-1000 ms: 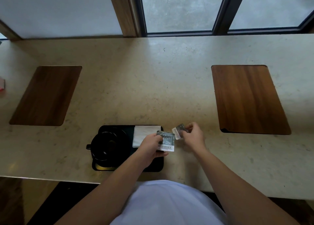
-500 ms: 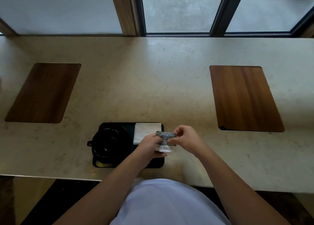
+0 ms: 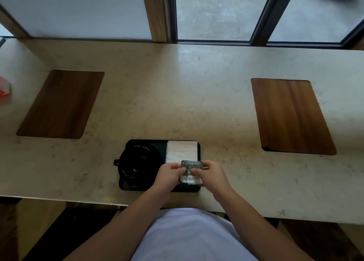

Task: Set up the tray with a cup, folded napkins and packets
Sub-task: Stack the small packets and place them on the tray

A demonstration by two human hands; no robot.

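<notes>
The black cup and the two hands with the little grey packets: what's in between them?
Head view: only dark tray floor separates the black cup from the left hand. The white folded napkin lies farther back. Both hands, right hand included, pinch the grey packets.

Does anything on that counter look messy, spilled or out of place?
Nothing stands out. The black cup sits on the tray, the white napkin lies flat beside it, and both hands, left hand and right hand, hold the packets over the tray. No spills show on the counter.
</notes>
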